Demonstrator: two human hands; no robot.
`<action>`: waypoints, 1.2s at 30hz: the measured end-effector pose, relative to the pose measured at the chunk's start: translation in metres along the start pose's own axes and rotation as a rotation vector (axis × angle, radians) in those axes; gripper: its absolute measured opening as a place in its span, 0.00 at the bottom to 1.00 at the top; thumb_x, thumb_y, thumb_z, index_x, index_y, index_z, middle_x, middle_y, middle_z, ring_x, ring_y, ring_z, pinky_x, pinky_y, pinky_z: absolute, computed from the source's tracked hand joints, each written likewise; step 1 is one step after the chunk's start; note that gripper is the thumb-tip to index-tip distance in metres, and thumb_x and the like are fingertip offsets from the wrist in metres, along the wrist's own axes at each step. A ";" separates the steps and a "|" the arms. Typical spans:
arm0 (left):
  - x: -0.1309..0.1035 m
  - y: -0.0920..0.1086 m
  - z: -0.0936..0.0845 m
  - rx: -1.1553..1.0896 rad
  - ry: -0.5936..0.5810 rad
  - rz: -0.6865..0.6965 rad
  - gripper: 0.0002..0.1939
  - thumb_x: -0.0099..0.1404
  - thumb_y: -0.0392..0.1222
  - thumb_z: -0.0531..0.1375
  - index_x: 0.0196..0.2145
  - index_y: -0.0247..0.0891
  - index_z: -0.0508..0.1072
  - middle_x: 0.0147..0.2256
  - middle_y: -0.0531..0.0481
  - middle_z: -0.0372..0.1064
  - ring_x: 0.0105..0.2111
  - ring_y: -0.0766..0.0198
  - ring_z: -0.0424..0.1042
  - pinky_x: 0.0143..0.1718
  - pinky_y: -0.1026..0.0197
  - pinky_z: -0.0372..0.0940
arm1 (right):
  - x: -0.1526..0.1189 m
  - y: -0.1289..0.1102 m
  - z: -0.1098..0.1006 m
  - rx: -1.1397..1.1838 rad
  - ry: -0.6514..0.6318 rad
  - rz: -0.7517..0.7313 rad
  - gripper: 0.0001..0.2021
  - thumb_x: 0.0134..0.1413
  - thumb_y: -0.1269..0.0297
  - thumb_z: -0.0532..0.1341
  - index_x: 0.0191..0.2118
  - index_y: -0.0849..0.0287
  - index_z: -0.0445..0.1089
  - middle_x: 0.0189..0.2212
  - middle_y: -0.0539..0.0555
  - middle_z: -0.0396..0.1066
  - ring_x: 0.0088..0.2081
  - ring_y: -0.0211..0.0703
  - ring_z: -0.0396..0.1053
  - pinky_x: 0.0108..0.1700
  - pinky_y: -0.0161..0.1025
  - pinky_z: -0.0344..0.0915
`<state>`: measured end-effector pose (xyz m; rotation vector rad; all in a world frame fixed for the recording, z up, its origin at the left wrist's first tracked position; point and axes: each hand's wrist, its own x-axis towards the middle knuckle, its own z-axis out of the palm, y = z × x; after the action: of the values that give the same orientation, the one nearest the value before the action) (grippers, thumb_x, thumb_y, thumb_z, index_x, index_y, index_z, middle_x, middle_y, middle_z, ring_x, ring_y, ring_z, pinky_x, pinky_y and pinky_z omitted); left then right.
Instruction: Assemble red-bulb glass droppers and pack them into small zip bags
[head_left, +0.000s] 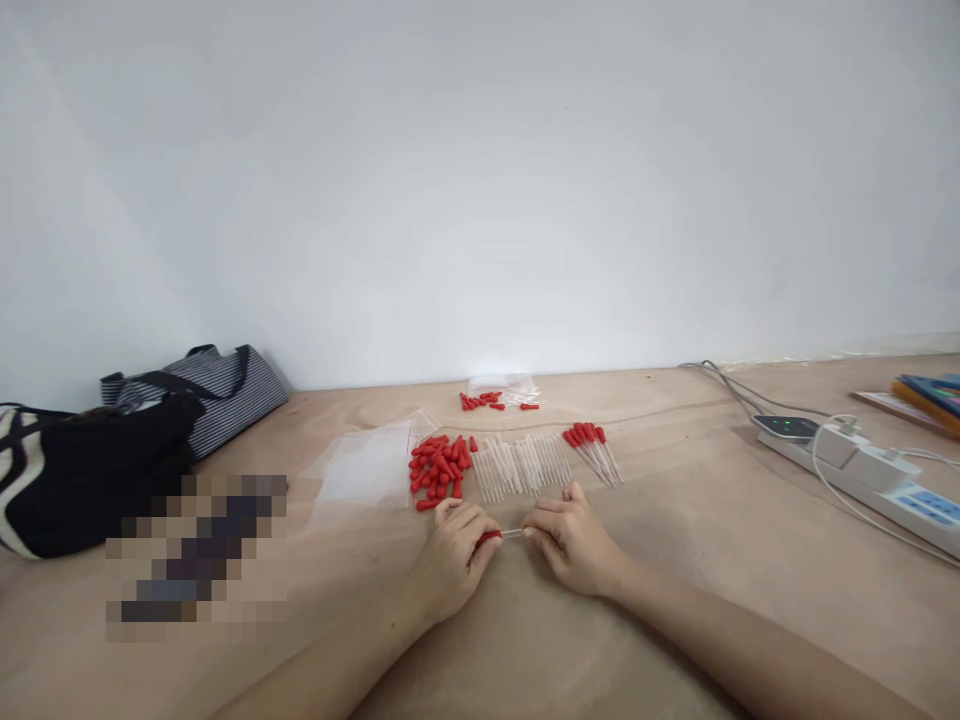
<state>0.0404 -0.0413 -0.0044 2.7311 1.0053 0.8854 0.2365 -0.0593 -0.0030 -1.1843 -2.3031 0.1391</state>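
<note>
My left hand is closed around a red rubber dropper bulb, mostly covered by the fingers. Between thumb and fingers, my right hand pinches a thin clear dropper tube. The tube spans the gap between both hands, its left end meeting the bulb. Just beyond the left hand lies a heap of loose red bulbs. A row of clear tubes lies to the right of that heap. Past my right hand are several droppers with red bulbs on their tubes.
Clear plastic bags lie left of the heap. More red bulbs and a small bag are near the wall. A black bag and a striped bag stand left. On the right is a power strip with cables.
</note>
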 end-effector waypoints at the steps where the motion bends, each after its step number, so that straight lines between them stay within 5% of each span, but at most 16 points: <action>1: 0.000 0.000 0.000 -0.005 -0.003 0.006 0.07 0.63 0.36 0.49 0.29 0.39 0.65 0.27 0.53 0.68 0.30 0.64 0.66 0.44 0.53 0.51 | 0.001 0.000 0.000 0.006 -0.009 0.008 0.09 0.54 0.70 0.50 0.28 0.58 0.66 0.25 0.49 0.68 0.26 0.35 0.60 0.35 0.38 0.43; 22: 0.001 -0.004 -0.005 -0.041 -0.051 -0.013 0.06 0.62 0.42 0.53 0.32 0.41 0.68 0.29 0.53 0.70 0.32 0.64 0.67 0.47 0.52 0.48 | 0.008 -0.001 -0.004 0.089 -0.121 0.096 0.15 0.58 0.67 0.46 0.25 0.58 0.66 0.23 0.48 0.72 0.25 0.35 0.64 0.36 0.38 0.45; 36: 0.000 -0.003 -0.006 0.057 0.056 0.080 0.13 0.63 0.37 0.51 0.23 0.38 0.68 0.20 0.54 0.66 0.26 0.66 0.64 0.41 0.54 0.51 | 0.006 -0.001 -0.004 0.064 -0.105 0.074 0.12 0.56 0.69 0.48 0.27 0.57 0.66 0.25 0.47 0.72 0.26 0.35 0.64 0.36 0.37 0.43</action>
<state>0.0358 -0.0399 -0.0005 2.8272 0.9507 0.9661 0.2350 -0.0558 0.0028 -1.2569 -2.3268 0.3068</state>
